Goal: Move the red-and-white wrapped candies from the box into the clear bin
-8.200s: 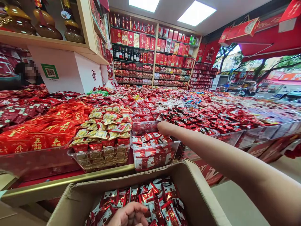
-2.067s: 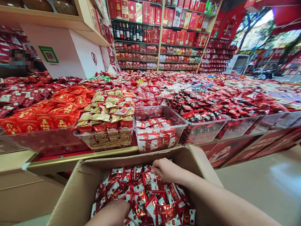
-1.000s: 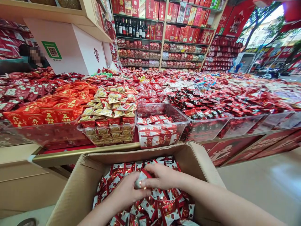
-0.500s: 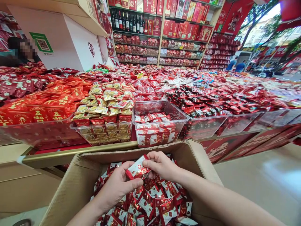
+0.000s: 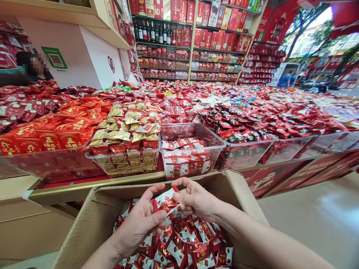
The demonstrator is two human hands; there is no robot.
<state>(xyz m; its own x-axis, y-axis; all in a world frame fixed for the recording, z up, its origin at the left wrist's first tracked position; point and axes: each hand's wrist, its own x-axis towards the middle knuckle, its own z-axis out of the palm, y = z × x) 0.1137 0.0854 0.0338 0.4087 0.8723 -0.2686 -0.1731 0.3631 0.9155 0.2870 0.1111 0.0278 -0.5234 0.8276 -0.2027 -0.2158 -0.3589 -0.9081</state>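
A small red-and-white wrapped candy packet point(image 5: 166, 201) is held above an open cardboard box. My right hand point(image 5: 196, 198) pinches its right end between thumb and fingers. Around the left end, my left hand point(image 5: 144, 215) has its thumb and index finger spread apart; the packet lies in the gap between them, and whether the palm touches it I cannot tell. Below, the cardboard box point(image 5: 75, 228) contains many loose packets point(image 5: 203, 254) of the same kind. Just beyond the box stands a clear plastic bin point(image 5: 193, 149) with similar packets laid in rows.
Left of that bin is a bin of gold durian packets point(image 5: 131, 130), then orange-red packets point(image 5: 67, 134). Black-and-red packets point(image 5: 238, 123) heap to the right. A gold table edge point(image 5: 98, 186) runs behind the box. Shelves point(image 5: 190, 45) stand behind; a person point(image 5: 33, 65) is at far left.
My left index finger has lifted off the packet and straightened, and the left grip has loosened. My right hand still pinches the packet, which has shifted slightly right. The view has tilted slightly.
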